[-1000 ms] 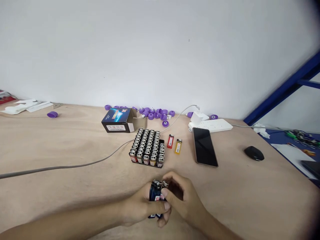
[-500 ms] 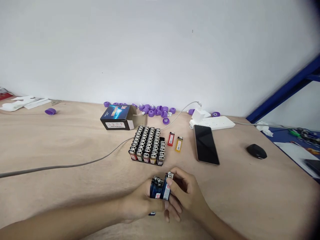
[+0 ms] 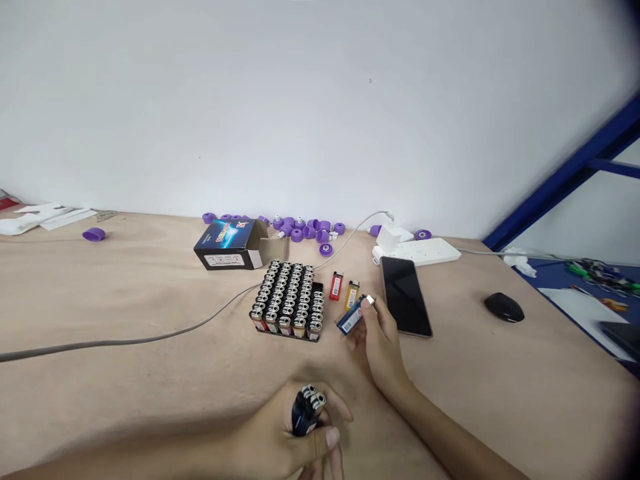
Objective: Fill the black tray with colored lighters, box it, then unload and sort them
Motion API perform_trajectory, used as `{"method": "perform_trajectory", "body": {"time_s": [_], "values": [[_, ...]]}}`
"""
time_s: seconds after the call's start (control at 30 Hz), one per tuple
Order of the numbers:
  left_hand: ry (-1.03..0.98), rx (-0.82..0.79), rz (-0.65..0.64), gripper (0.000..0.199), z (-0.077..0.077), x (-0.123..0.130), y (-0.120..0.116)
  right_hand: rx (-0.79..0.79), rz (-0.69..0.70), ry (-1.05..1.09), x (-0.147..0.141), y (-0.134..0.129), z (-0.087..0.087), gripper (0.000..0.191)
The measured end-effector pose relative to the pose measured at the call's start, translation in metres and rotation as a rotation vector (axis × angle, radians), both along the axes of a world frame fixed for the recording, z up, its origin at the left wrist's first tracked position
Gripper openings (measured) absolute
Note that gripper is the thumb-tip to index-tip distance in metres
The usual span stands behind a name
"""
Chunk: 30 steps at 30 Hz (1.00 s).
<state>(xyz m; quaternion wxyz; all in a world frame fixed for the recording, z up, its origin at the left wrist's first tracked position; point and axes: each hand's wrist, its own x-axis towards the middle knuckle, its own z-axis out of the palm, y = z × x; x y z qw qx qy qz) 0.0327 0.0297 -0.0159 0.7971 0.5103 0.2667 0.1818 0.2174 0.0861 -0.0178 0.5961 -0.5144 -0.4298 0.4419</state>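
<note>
A small bunch of dark blue lighters (image 3: 303, 415) is in my left hand (image 3: 280, 427), low in the middle of the view, metal tops upward. My right hand (image 3: 383, 340) pinches one blue lighter (image 3: 351, 320) near its metal end, tilted above the table. Close to that hand lie a yellow lighter (image 3: 352, 294) and a red lighter (image 3: 336, 287). Left of them stands a black tray (image 3: 319, 287) packed with upright lighters (image 3: 286, 300) in rows. A gap shows at its back right corner.
A dark blue box (image 3: 227, 245) lies open behind the tray, near many purple caps (image 3: 309, 231). A phone (image 3: 406, 297), a white power strip (image 3: 430, 251) and a black mouse (image 3: 504, 307) are to the right. A grey cable (image 3: 150, 340) crosses the left side.
My right hand has moved up and away from my left, carrying one blue lighter towards the red and yellow ones. My left hand has dropped slightly, still holding the other blue lighters.
</note>
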Motion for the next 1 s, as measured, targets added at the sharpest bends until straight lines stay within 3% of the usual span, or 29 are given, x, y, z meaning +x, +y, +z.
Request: {"method": "perform_trajectory", "body": {"time_s": [0.17,0.37,0.7,1.0], "values": [[0.023,0.085,-0.001,0.046,0.010,-0.002,-0.002,0.110,-0.034,-0.133,-0.005,0.032,0.000,0.030],[0.090,0.212,-0.015,0.044,0.014,-0.003,0.004,0.189,0.042,-0.200,-0.011,0.053,0.001,0.028],[0.114,0.213,-0.050,0.041,0.018,-0.003,0.006,0.277,0.035,-0.465,-0.011,0.054,-0.005,0.017],[0.177,0.406,0.108,0.031,0.024,-0.004,0.014,0.527,0.051,-0.706,-0.009,0.046,-0.006,0.026]]}}
